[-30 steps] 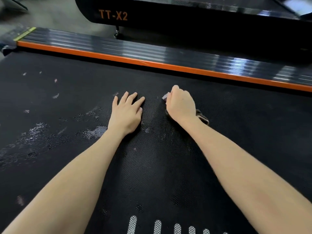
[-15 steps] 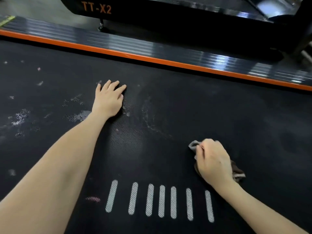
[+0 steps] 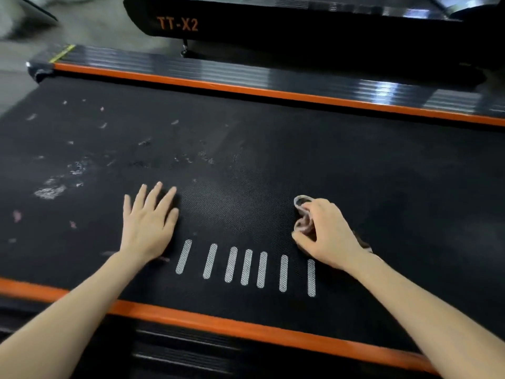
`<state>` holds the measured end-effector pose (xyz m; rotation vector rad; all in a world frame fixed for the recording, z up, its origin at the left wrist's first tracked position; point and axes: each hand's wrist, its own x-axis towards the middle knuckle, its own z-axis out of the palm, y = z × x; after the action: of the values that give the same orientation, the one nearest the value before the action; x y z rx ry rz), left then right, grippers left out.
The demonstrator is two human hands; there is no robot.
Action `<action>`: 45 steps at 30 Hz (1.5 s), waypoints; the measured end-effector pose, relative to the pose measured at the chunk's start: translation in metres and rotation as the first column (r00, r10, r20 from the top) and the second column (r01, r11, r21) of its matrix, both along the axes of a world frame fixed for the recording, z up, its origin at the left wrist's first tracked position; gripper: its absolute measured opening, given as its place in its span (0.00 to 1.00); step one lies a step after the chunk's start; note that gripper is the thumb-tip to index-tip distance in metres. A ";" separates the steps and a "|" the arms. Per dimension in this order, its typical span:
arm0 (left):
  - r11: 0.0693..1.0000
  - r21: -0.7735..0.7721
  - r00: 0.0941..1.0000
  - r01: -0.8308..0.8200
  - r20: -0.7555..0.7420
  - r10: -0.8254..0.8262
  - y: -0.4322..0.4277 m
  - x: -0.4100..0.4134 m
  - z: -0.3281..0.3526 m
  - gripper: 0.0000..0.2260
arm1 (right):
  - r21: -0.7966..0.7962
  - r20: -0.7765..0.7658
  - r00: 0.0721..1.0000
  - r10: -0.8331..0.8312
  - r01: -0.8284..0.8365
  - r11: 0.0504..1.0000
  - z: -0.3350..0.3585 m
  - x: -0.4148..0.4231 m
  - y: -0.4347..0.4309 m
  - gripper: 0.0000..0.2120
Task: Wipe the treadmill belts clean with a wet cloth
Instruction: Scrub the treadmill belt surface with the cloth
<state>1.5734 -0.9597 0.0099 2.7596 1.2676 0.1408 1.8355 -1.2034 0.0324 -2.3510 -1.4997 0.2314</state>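
Gripping cloth, right hand curls; left hand flat.

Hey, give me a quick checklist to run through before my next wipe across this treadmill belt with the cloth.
1. Cloth gripped firmly: ok, the right hand has its fingers curled round it.
2. Cloth down on the belt: ok, it appears to rest on the surface.
3. Left part of the belt clean: not ok, whitish smudges show there.
4. Path toward those smudges free: not ok, the left hand lies flat on the belt between them and the cloth.
5. Cloth wet enough: cannot tell.
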 end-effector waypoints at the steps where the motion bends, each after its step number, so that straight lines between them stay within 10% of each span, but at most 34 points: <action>1: 1.000 -0.007 1.000 -0.013 -0.012 0.013 -0.004 -0.002 -0.003 0.29 | -0.033 -0.011 0.996 0.093 -0.093 0.995 0.000 -0.003 -0.015 0.36; 7: 0.999 0.026 0.999 -0.042 -0.025 0.043 -0.008 -0.001 -0.008 0.29 | -0.001 0.328 0.858 0.396 -0.418 0.908 -0.005 0.012 -0.041 0.32; 19: 0.994 0.037 0.995 -0.098 -0.021 0.099 -0.010 0.003 -0.009 0.26 | 0.022 0.019 0.761 0.649 -0.649 0.760 -0.015 0.033 -0.035 0.34; 36: 0.996 -0.076 0.999 -0.040 0.028 0.043 -0.009 0.004 0.002 0.22 | 0.186 -0.025 0.968 0.251 -0.242 0.952 -0.015 -0.156 0.073 0.16; 45: 0.978 0.023 0.978 0.206 0.013 -0.206 0.103 -0.063 0.006 0.25 | 0.157 0.012 0.837 -0.547 0.539 0.828 -0.016 -0.138 0.063 0.05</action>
<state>1.5105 -0.8563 0.0156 2.8800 0.9735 0.1586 1.6977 -1.1400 0.0163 -2.5574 -0.7697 -0.0905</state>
